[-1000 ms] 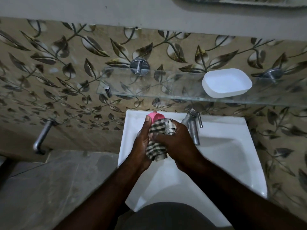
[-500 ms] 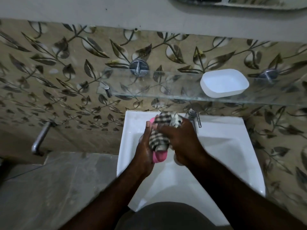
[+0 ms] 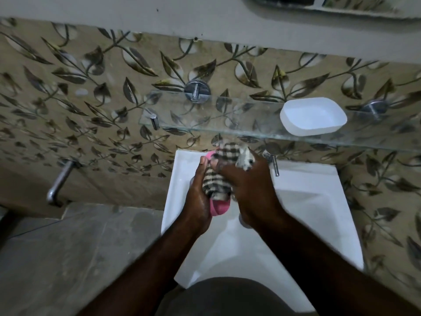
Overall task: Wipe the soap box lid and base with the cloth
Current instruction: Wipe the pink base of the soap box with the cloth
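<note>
Soap box's pink half (image 3: 219, 208) is over the sink's (image 3: 319, 213) back edge: we grip it steady in the left hand (image 3: 198, 201) so the right hand (image 3: 250, 190), clutching the cloth (image 3: 216, 179), can rub it; white half (image 3: 313, 116) parked on shelf (image 3: 227, 124).

Dim indoor light, white sink (image 3: 319, 201) brightest, forearms in deep shadow, slight motion blur on hands, wide-angle bending at edges

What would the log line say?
left hand holds pink plastic soap box part | right hand presses checked cloth on it | white plastic part on glass shelf
</note>
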Demonstrator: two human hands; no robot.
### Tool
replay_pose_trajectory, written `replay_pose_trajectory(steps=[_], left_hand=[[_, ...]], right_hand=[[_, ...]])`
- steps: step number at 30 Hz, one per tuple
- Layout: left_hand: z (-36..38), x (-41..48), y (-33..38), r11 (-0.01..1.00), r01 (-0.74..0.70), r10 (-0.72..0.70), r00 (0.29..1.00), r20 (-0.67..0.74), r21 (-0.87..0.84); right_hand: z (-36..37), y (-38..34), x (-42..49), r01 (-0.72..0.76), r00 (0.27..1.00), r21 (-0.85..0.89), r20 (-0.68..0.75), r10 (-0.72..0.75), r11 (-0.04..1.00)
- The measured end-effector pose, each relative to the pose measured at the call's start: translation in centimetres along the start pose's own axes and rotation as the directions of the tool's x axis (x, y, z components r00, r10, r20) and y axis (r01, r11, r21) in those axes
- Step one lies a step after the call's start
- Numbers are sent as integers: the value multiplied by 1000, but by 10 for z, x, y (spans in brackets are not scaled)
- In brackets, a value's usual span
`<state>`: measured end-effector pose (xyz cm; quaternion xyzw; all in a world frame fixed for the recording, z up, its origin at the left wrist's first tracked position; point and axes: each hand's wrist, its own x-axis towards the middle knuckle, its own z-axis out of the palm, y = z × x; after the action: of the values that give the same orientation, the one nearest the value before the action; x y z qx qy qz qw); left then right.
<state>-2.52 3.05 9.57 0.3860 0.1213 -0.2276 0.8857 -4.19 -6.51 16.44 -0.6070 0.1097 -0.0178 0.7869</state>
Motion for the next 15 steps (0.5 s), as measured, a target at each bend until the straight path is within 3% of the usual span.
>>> replay_pose_trajectory(steps=[2,5,8,12,15], left_hand=[[-2,-1,10,995,-12,11,1000,13,104],[-8,5,17,986,-98,103,994,-28,136],[-6,4,4,985,-28,26,1000,16,173],[-5,3,-8,999,-16,16,1000,-17,50],[-6,3,3,997,16,-18,1000,23,74]], right_hand=[[-6,8,-16,-13,995,-93,96,22,996],[-16,21,-35,-192,938,-145,263,225,971],[-18,18,-16,-198,962,-156,158,222,968],[-11,9,9,-46,999,77,-3,47,996],[-11,22,-11,-96,991,-10,90,96,995]])
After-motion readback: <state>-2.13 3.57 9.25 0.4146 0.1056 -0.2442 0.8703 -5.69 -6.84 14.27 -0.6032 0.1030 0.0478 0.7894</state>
